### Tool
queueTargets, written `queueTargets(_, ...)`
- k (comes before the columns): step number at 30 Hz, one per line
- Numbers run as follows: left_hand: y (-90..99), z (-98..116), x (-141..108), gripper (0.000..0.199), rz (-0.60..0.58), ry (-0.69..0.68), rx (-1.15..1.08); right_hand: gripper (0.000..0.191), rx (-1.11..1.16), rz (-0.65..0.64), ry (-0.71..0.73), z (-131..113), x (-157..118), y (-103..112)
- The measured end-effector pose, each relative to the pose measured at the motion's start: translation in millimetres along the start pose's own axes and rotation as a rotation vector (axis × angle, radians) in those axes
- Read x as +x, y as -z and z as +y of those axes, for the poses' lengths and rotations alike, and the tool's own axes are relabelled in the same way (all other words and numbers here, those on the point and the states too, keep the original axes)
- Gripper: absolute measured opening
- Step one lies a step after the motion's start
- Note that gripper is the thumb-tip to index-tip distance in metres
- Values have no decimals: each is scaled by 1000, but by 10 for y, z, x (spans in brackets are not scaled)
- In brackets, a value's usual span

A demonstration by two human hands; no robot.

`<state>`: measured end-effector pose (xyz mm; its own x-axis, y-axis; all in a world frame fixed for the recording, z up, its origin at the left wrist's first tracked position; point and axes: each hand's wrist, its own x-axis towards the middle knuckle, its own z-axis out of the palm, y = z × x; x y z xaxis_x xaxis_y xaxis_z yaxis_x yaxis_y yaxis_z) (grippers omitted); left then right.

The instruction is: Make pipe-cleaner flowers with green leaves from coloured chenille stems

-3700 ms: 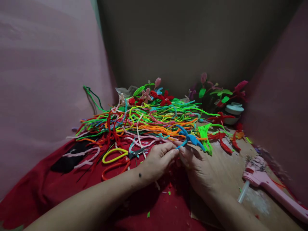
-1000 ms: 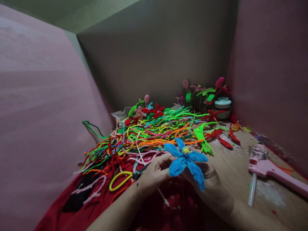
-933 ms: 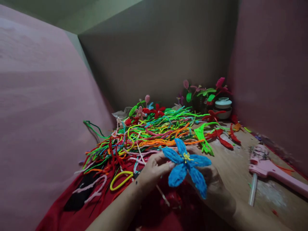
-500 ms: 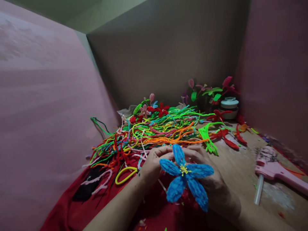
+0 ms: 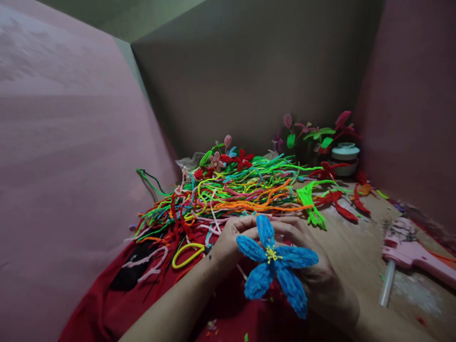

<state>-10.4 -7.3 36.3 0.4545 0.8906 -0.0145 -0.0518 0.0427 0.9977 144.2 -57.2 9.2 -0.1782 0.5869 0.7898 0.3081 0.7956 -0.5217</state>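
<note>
A blue pipe-cleaner flower (image 5: 263,284) with five long petals and yellow stamens faces me, low in the middle of the view. Behind it are both my hands, fingers curled and meeting at the back of the bloom. My left hand (image 5: 230,240) is closed at its left side, fingertips reaching behind the upper petal. My right hand (image 5: 317,273) is curled behind the right petals, which cover part of it. The flower's stem and the exact grip are hidden by the petals.
A heap of coloured pipe cleaners (image 5: 245,190) spreads across the table (image 5: 351,254). Yellow-handled scissors (image 5: 187,256) lie left on red cloth (image 5: 103,304). A pink glue gun (image 5: 402,249) rests at right. Finished flowers (image 5: 317,134) and a lidded jar (image 5: 345,154) stand behind.
The view has shifted slightly, so the surroundings sit a little further right. Both hands stay around the blue flower, which has tilted very slightly.
</note>
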Motion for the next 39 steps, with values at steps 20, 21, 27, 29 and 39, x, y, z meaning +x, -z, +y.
queueTargets(20, -65, -355, -94, 27, 100, -634, 1177, 26, 780, 305, -874, 42, 42, -152)
queueTargets(21, -62, -363, -87, 24, 94, -636, 1203, 25, 756, 296, -859, 33, 37, -155)
queueTargets(27, -101, -305, -110, 22, 81, -527, 974, 22, 631, 205, -762, 46, 22, -162)
queueTargets(29, -129, -262, -131, 21, 76, -448, 809, 22, 603, 179, -743, 62, 24, -165)
queueTargets(39, -218, -98, -144, 28, 1, 28, 10, 29, 676, 148, -746, 63, 35, -136)
